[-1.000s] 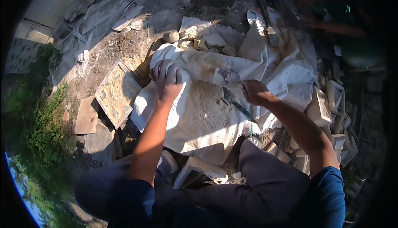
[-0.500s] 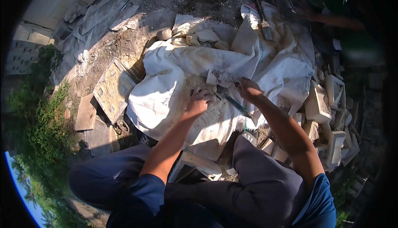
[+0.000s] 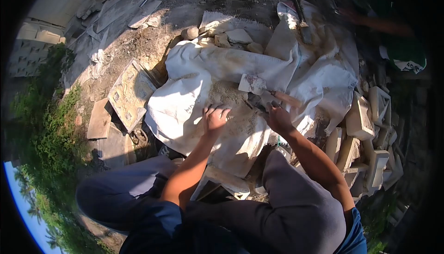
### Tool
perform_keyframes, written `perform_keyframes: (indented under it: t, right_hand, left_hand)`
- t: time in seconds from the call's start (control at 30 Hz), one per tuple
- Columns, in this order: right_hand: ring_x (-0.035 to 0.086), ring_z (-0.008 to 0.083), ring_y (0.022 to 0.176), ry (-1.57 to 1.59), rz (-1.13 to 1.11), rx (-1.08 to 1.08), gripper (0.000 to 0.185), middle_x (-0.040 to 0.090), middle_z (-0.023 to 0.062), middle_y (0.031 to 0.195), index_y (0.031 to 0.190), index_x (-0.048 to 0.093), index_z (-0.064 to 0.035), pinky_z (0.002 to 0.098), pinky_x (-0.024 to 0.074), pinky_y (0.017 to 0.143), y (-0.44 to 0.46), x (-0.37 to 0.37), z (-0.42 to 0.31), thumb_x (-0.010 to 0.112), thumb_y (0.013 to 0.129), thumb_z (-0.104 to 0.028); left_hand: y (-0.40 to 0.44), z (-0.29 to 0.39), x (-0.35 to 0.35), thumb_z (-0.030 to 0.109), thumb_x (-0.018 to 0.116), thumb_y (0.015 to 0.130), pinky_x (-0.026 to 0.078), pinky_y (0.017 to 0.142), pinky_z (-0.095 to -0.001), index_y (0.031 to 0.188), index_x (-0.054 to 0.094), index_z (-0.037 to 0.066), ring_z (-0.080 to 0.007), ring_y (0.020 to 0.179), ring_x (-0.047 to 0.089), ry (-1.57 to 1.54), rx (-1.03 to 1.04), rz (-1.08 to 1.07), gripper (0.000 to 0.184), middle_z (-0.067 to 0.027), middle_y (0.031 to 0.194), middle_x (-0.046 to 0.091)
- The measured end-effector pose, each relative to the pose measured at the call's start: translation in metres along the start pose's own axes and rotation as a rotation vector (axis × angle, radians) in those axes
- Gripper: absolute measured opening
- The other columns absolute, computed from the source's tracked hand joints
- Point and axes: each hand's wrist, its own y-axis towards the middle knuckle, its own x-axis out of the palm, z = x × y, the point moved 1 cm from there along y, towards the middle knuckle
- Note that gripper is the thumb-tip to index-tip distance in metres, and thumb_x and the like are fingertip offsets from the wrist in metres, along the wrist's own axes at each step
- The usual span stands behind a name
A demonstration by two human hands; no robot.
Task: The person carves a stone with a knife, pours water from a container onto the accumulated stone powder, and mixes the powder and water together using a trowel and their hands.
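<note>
Head view: trowel (image 3: pixel 253 84) just beyond my right grip (image 3: pixel 279 118), open sand (image 3: pixel 243 122) toward left grip (image 3: pixel 215 117), sack edge (image 3: pixel 233 167) nearer; can't tell either's closure.

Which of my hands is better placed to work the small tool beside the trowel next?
Probably your right hand: its fingers are at the small tool, though the exact grip is hidden. Your left hand is farther away, down by the sandy powder, with no tool showing in it.

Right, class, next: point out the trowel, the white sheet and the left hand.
Trowel (image 3: pixel 252 84): head view, on its flat blade.
White sheet (image 3: pixel 175 97): head view, on its sunlit left part.
Left hand (image 3: pixel 216 118): head view, on its back.
</note>
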Motion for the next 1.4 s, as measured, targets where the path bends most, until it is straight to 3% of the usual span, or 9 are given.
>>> perform_keyframes:
  t: [0.17, 0.43, 0.5, 0.6, 0.87, 1.1, 1.23, 1.3, 1.4]
  right_hand:
    - [0.060, 0.0444, 0.107, 0.011, -0.219, 0.142, 0.059, 0.057, 0.0260, 0.122, 0.126, 0.047, 0.0015, 0.0498, 0.0535, 0.085, 0.010, 0.017, 0.013, 0.074, 0.086, -0.032]
    - [0.063, 0.0445, 0.100, -0.140, -0.288, -0.039, 0.034, 0.062, 0.0306, 0.110, 0.120, 0.046, 0.0056, 0.0506, 0.0534, 0.079, 0.010, 0.043, 0.024, 0.057, 0.090, -0.006]
    - [0.064, 0.0470, 0.081, 0.318, -0.188, -0.015, 0.041, 0.063, 0.0294, 0.086, 0.114, 0.049, 0.0073, 0.0498, 0.0538, 0.072, 0.007, 0.050, 0.026, 0.068, 0.085, -0.014]
    - [0.063, 0.0505, 0.078, 0.320, -0.175, 0.058, 0.039, 0.062, 0.0311, 0.076, 0.109, 0.051, 0.0078, 0.0525, 0.0513, 0.070, 0.011, 0.005, -0.017, 0.068, 0.091, -0.023]
    - [0.064, 0.0496, 0.081, 0.344, -0.092, 0.120, 0.034, 0.065, 0.0289, 0.078, 0.096, 0.061, 0.0038, 0.0531, 0.0489, 0.070, -0.004, 0.012, -0.038, 0.063, 0.097, -0.030]
    - [0.063, 0.0482, 0.079, 0.464, -0.134, 0.167, 0.032, 0.065, 0.0273, 0.077, 0.089, 0.063, 0.0020, 0.0516, 0.0478, 0.068, 0.002, -0.002, -0.040, 0.063, 0.096, -0.030]
    - [0.063, 0.0482, 0.078, 0.459, -0.124, 0.209, 0.033, 0.064, 0.0265, 0.076, 0.087, 0.063, 0.0025, 0.0508, 0.0479, 0.068, 0.004, -0.004, -0.045, 0.064, 0.096, -0.030]
    - [0.063, 0.0483, 0.078, 0.463, -0.114, 0.205, 0.034, 0.064, 0.0265, 0.075, 0.087, 0.063, 0.0027, 0.0507, 0.0481, 0.068, 0.005, 0.000, -0.043, 0.064, 0.096, -0.030]
    - [0.063, 0.0485, 0.077, 0.473, -0.106, 0.190, 0.034, 0.065, 0.0265, 0.076, 0.086, 0.063, 0.0030, 0.0506, 0.0486, 0.069, 0.005, -0.001, -0.042, 0.063, 0.096, -0.030]
  left_hand:
    - [-0.020, 0.011, -0.013, 0.013, 0.076, 0.081, 0.044, 0.083, -0.0373, 0.084, 0.073, 0.007, -0.0255, 0.082, 0.066, -0.105, -0.175, 0.065, 0.008, -0.0072, 0.088, 0.074]
    - [-0.032, 0.012, -0.015, 0.015, 0.073, 0.082, 0.045, 0.080, -0.0384, 0.083, 0.072, 0.006, -0.0278, 0.083, 0.066, -0.084, -0.156, 0.188, 0.009, -0.0086, 0.086, 0.073]
    - [-0.034, 0.007, -0.010, 0.015, 0.074, 0.081, 0.045, 0.080, -0.0392, 0.082, 0.072, 0.007, -0.0283, 0.084, 0.066, -0.120, -0.154, 0.195, 0.008, -0.0086, 0.086, 0.073]
    - [-0.023, 0.019, -0.014, 0.015, 0.075, 0.079, 0.045, 0.080, -0.0398, 0.082, 0.072, 0.007, -0.0293, 0.081, 0.064, -0.214, -0.222, 0.189, 0.009, -0.0081, 0.086, 0.073]
    - [-0.016, 0.013, 0.002, 0.017, 0.080, 0.075, 0.045, 0.081, -0.0405, 0.085, 0.073, 0.007, -0.0300, 0.083, 0.057, -0.039, -0.305, 0.136, 0.016, -0.0073, 0.085, 0.071]
    - [0.093, -0.024, -0.107, 0.017, 0.073, 0.086, 0.043, 0.088, -0.0412, 0.110, 0.068, 0.006, -0.0341, 0.097, 0.058, 0.246, -0.146, 0.372, 0.027, -0.0125, 0.104, 0.068]
    - [0.140, -0.121, -0.114, 0.025, 0.069, 0.089, 0.048, 0.095, -0.0482, 0.117, 0.065, -0.001, -0.0449, 0.111, 0.060, 0.269, -0.414, 0.198, 0.038, -0.0288, 0.116, 0.065]
    - [0.159, -0.141, -0.123, 0.026, 0.070, 0.088, 0.051, 0.089, -0.0487, 0.106, 0.069, -0.002, -0.0454, 0.102, 0.064, 0.282, -0.606, -0.425, 0.034, -0.0284, 0.105, 0.068]
    - [0.163, -0.114, -0.158, 0.021, 0.071, 0.089, 0.050, 0.077, -0.0484, 0.092, 0.067, -0.003, -0.0448, 0.087, 0.066, 0.214, -0.458, -0.126, 0.024, -0.0263, 0.090, 0.068]
